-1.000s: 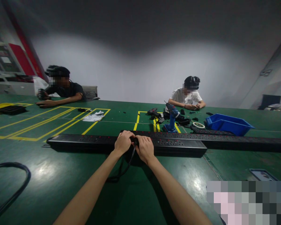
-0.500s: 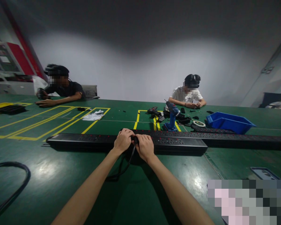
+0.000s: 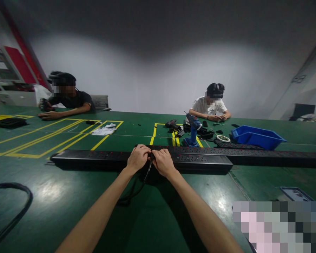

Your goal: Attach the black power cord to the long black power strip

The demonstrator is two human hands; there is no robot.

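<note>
A long black power strip point(image 3: 89, 161) with rows of sockets and small red marks lies across the green table in front of me. Over its middle, my left hand point(image 3: 139, 158) and my right hand point(image 3: 163, 162) meet with their fingertips together. Both are closed around the upper end of a black cable point(image 3: 147, 174), which hangs down between them and curls onto the tabletop. Whether a plug is on that end cannot be made out, as the fingers cover it.
Behind lies a second power strip point(image 3: 265, 157), running right. A blue cordless drill point(image 3: 192, 131), a blue bin point(image 3: 258, 137) and a roll of tape point(image 3: 223, 138) stand farther back. A thick cable point(image 3: 28, 196) loops at left. Two people sit across the table.
Both hands stay at the same place on the strip, fingertips slightly closer together around the cable end. The whole view has shifted slightly.
</note>
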